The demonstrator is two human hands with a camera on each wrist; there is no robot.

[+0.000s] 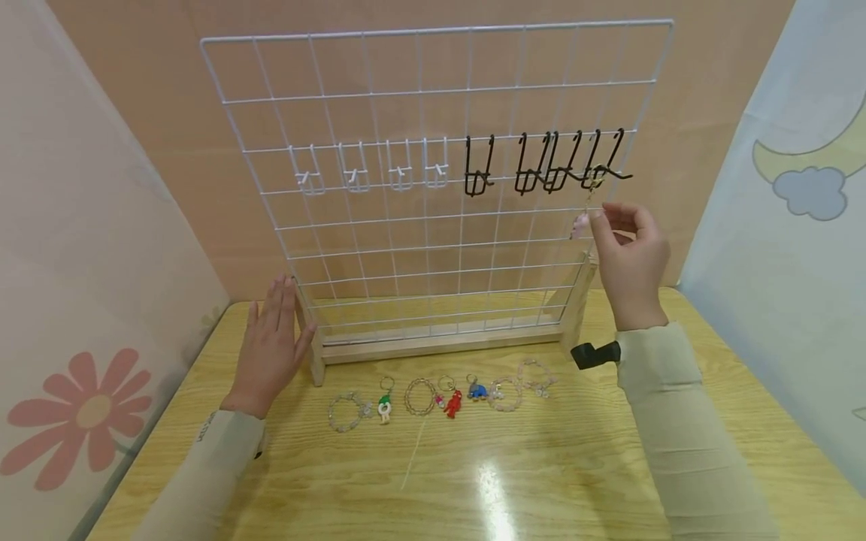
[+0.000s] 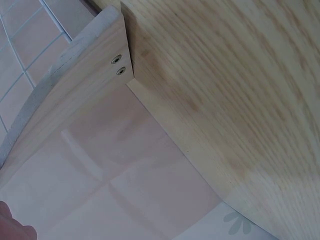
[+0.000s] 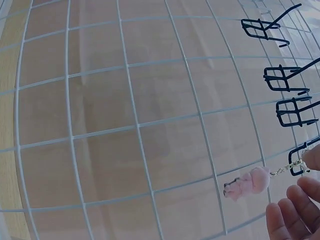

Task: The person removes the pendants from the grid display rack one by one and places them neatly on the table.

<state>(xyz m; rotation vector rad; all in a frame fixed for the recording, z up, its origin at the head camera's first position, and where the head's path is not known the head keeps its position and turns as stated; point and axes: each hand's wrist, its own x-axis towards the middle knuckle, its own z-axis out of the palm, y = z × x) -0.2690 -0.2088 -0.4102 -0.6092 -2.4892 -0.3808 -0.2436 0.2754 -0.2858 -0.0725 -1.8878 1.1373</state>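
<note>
A pink animal-figure keychain (image 1: 579, 225) hangs by its gold-coloured chain from the rightmost black hook (image 1: 595, 178) on the white wire grid rack (image 1: 443, 218). Right beside it is my right hand (image 1: 632, 252), thumb and fingers loosely bent. In the right wrist view, the thumb overlaps the top of the keychain's chain (image 3: 286, 169), and a gap shows between thumb and fingers. My left hand (image 1: 271, 346) rests with straight fingers against the rack's left wooden post (image 1: 311, 342). Only a bit of that hand's fingers (image 2: 15, 227) enters the left wrist view.
Several white hooks (image 1: 401, 169) and other black hooks (image 1: 479, 174) sit along the rack's upper part. On the wooden table (image 1: 379, 488) before the rack lies a row of bead bracelets (image 1: 421, 397) and keychains, among them a red figure (image 1: 453, 404). Patterned panels stand at both sides.
</note>
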